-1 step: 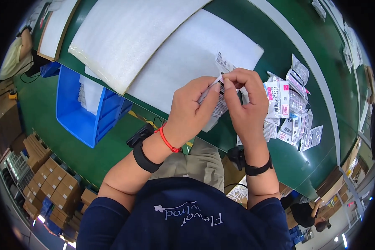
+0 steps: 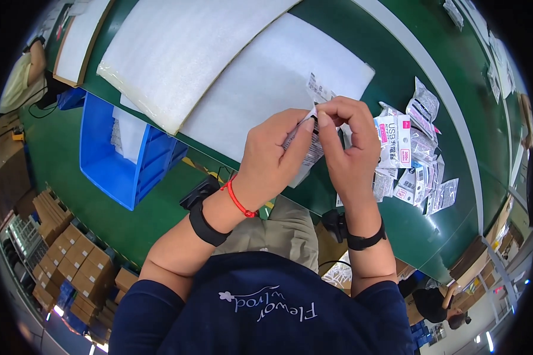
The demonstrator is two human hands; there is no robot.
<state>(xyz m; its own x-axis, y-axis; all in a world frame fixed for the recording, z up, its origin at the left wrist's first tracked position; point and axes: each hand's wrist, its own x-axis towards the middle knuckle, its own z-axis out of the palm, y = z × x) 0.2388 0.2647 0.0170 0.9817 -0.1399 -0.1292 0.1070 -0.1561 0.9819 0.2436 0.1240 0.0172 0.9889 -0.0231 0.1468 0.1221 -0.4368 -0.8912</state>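
At the near right edge of the white foam sheet (image 2: 260,77), the left hand (image 2: 276,148) and right hand (image 2: 350,139) both pinch a printed plastic packet (image 2: 314,155) between thumb and forefinger. It looks light, soft and somewhat slippery, probably best gripped by its flat edge; similar packets (image 2: 423,133) lie heaped right of the sheet.

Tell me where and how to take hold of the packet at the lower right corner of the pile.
Pinch that packet by its outer right edge, coming from the right. That edge seems best: it points away from the pile over the green table, while its left side meets other packets. The right hand is nearer, but it is pinching another.
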